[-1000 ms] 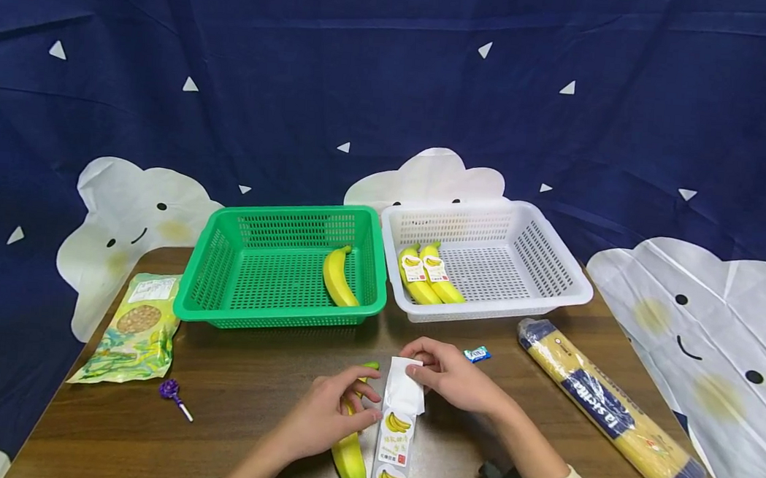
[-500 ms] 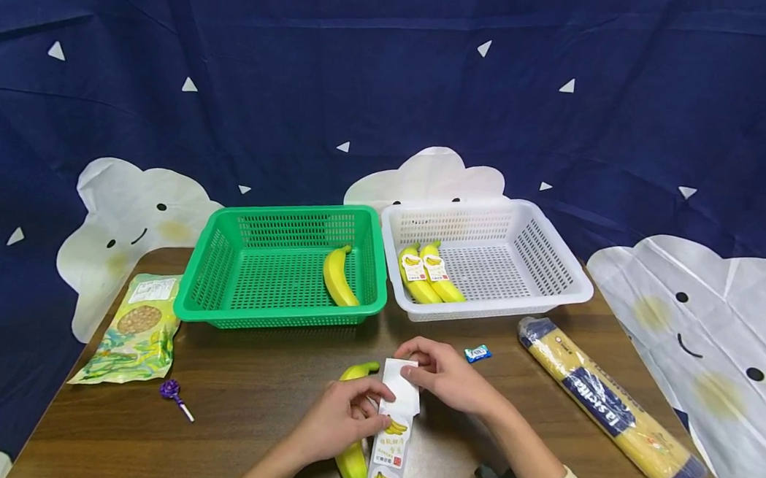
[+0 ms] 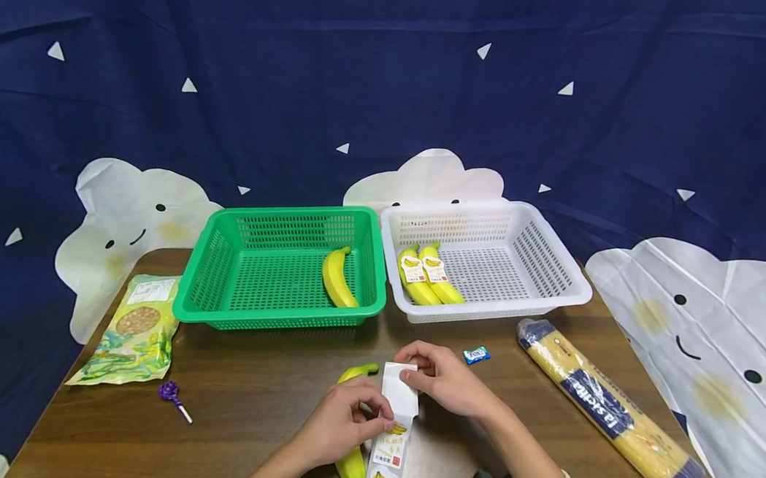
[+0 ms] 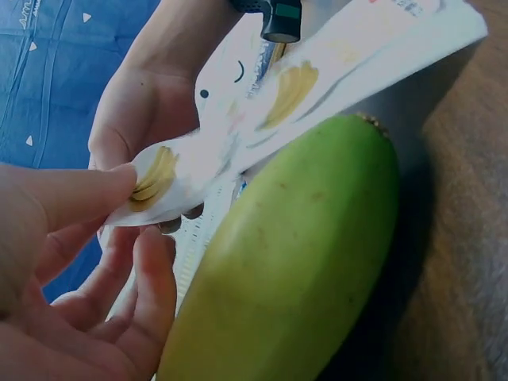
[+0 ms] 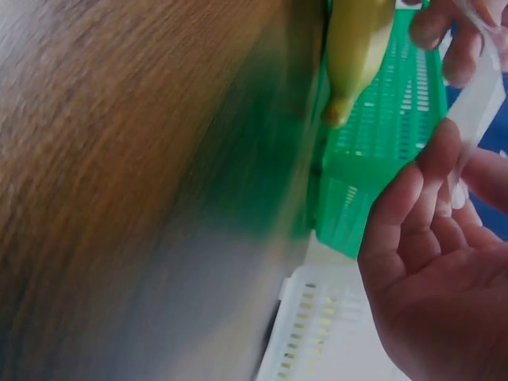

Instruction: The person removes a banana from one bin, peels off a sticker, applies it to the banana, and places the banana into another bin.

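A strip of banana stickers runs between both hands, its far end plain white backing paper. My left hand pinches the rounded edge of the top sticker between thumb and fingers. At the far end, my right hand grips the white backing between thumb and forefinger. Under and beside the left hand, an unlabelled banana with a greenish tip lies on the table; the hand hides its middle. Whether the sticker is partly lifted off its backing, I cannot tell.
Behind stand a green basket with one banana and a white basket with two labelled bananas. A patterned food bag and purple lollipop lie left; a small blue packet and spaghetti pack lie right.
My left hand has moved right from above the banana onto the sticker and now pinches its edge. The strip and right hand have shifted slightly left.
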{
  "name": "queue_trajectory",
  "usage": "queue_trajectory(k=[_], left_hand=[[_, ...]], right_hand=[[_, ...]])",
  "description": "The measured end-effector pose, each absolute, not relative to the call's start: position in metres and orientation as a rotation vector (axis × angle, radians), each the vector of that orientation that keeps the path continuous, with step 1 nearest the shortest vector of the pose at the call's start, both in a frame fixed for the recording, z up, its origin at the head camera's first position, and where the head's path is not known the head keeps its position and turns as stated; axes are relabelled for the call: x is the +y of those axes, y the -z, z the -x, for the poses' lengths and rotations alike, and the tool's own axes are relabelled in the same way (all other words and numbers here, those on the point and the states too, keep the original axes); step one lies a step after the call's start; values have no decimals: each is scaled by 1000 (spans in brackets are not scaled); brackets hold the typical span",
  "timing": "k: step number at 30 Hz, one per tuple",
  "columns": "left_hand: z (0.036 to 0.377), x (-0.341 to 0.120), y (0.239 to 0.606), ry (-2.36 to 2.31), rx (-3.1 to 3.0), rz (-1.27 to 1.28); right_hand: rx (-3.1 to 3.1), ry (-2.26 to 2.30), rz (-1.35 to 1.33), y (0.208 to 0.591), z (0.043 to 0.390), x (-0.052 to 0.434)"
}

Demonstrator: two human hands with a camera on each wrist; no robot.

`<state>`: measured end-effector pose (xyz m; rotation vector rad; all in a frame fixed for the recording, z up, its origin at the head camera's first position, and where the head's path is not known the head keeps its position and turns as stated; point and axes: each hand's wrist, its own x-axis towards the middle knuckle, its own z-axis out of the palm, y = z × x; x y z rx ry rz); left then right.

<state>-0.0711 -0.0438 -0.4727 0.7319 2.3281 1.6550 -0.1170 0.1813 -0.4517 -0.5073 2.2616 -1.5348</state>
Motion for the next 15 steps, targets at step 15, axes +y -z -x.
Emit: queue_trajectory(k=[15], left_hand=[[72,-46,470,-1793,2299,-634]], right_hand=[[2371,1438,509,461,123,190]])
